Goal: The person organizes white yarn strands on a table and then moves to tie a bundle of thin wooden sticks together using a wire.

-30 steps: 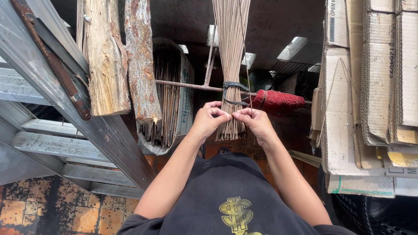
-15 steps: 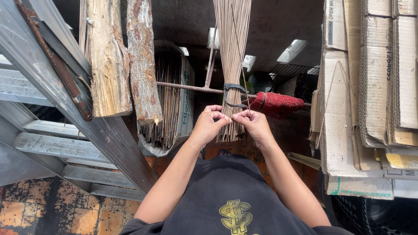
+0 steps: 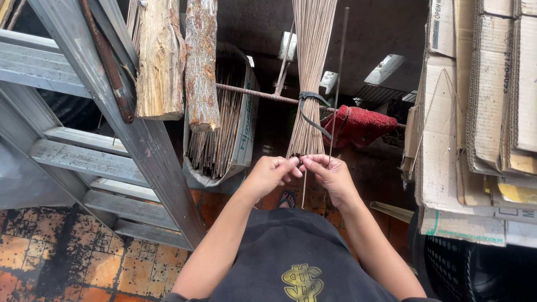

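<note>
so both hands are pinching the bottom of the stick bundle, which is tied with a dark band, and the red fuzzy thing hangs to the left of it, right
Not quite: the red fuzzy thing hangs to the right of the stick bundle, not the left. The rest holds in the head view: the left hand and right hand pinch the bundle's lower end, and a dark band ties it.

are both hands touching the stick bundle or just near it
Touching. The head view shows the left hand and right hand pinching the lower ends of the stick bundle, fingertips closed on the sticks with no gap.
</note>
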